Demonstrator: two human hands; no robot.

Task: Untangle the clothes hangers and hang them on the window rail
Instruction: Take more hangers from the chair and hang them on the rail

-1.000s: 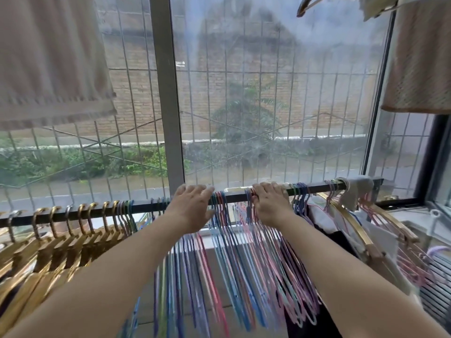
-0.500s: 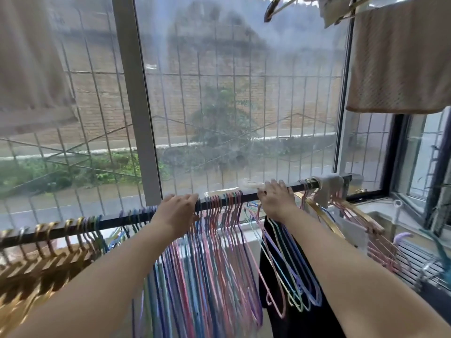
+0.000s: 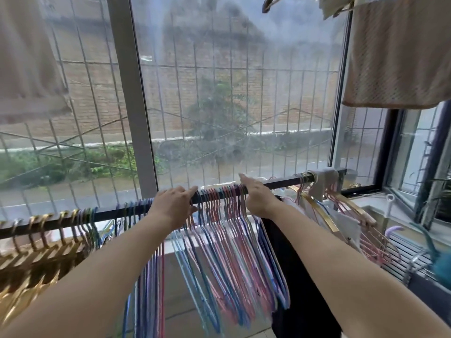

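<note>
A dark window rail [image 3: 280, 182] runs across the view, sloping up to the right. Several thin pink, blue and purple hangers [image 3: 227, 252] hang from it in a tight bunch between my hands. My left hand [image 3: 173, 206] rests on the rail at the bunch's left side, fingers stretched over the rail and thumb below it. My right hand [image 3: 256, 196] presses its straight fingers against the hooks at the bunch's right side. More coloured hooks [image 3: 131, 208] sit left of my left hand. Gold hangers [image 3: 36, 252] fill the rail's left end.
A black garment [image 3: 300, 276] hangs under my right arm. A gold hanger [image 3: 317, 213] and pink hangers [image 3: 373, 240] hang at the rail's right end. Beige cloths hang at the top right [image 3: 395, 52] and top left [image 3: 26, 57]. A window post [image 3: 131, 93] stands behind.
My right hand has pushed a separate group of hangers left along the rail, and they now join the main bunch. My left hand stayed on the rail.
</note>
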